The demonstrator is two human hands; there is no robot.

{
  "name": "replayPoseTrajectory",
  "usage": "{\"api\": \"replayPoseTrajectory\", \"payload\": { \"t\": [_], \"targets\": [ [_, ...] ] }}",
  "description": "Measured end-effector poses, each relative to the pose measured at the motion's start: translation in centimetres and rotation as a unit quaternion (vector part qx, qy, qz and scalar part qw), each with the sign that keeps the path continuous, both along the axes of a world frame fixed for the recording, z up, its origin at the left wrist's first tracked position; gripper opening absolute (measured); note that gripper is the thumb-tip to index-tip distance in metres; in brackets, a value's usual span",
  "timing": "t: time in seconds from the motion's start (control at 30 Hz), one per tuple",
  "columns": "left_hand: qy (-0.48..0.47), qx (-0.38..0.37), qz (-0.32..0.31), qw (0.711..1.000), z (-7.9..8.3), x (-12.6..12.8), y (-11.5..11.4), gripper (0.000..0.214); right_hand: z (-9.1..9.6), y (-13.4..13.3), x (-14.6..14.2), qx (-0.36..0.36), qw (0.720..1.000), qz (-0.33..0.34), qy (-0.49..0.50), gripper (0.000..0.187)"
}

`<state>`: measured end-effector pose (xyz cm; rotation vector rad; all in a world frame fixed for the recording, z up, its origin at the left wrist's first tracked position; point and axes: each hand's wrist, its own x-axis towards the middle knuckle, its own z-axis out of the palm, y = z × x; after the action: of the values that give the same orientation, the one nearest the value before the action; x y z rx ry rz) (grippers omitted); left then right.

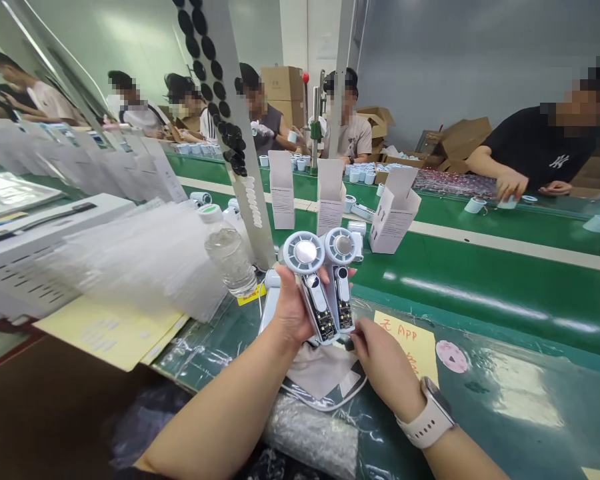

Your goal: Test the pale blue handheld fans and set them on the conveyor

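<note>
Left fingers (286, 288) wrapped round two light-blue handheld fans (314, 295), side by side, heads up, circuit boards exposed in the handles. Right fingers (362, 338) bent in at the right fan's lower end; can't tell if they pinch anything. Fans sit above the desk (485, 430), slightly in from its near edge. Most room is to my right: long green stretch past the yellow note (425, 347) and pink round sticker (451, 357). Left is tight: water bottle (229, 259), post with black discs (233, 80), pile of translucent bags (145, 257). Ahead, three open white boxes (331, 203) stand across the way. White cable (325, 408) loops below the fans, bubble-wrap bundle (313, 437) at the near edge.
</note>
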<state>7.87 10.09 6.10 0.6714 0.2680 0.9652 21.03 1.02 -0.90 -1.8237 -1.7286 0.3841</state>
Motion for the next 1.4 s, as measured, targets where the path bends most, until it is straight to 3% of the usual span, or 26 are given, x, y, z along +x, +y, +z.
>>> {"api": "replayPoseTrajectory", "payload": {
  "t": [0.17,0.3,0.37,0.47,0.6,0.93,1.17,1.33,1.4],
  "targets": [
    [0.005,0.012,0.003,1.000,-0.1,0.1,0.2,0.070,0.1,-0.2,-0.4,-0.018,0.998,0.002,0.053,0.006],
    [0.005,0.014,-0.007,1.000,-0.3,0.1,0.0,0.069,1.5,-0.4,-0.8,-0.031,0.990,0.036,0.133,0.020],
    [0.008,0.019,0.002,1.000,-0.4,0.2,0.0,0.070,2.5,-0.9,-1.0,-0.072,0.965,0.071,0.242,0.025],
    [0.011,0.020,0.025,0.999,-0.4,0.3,0.0,0.070,3.4,-1.8,-1.8,-0.127,0.891,0.105,0.423,0.035],
    [0.015,0.009,0.059,0.998,-0.2,0.3,0.3,0.069,3.0,-2.3,-3.4,-0.096,0.839,0.092,0.527,0.044],
    [0.012,-0.010,0.053,0.998,-0.3,0.4,0.1,0.069,2.7,-2.2,-3.7,-0.047,0.842,0.100,0.528,0.040],
    [-0.021,-0.028,0.029,0.999,-0.6,0.4,0.2,0.067,2.9,-2.1,-4.0,-0.042,0.820,0.100,0.562,0.042],
    [-0.025,-0.039,0.021,0.999,-0.6,0.6,0.2,0.068,3.3,-2.1,-4.2,-0.027,0.821,0.069,0.566,0.042],
    [-0.014,-0.039,0.045,0.998,-0.7,0.8,0.0,0.067,3.3,-2.2,-4.5,-0.025,0.813,0.047,0.580,0.043]
  ]
}}
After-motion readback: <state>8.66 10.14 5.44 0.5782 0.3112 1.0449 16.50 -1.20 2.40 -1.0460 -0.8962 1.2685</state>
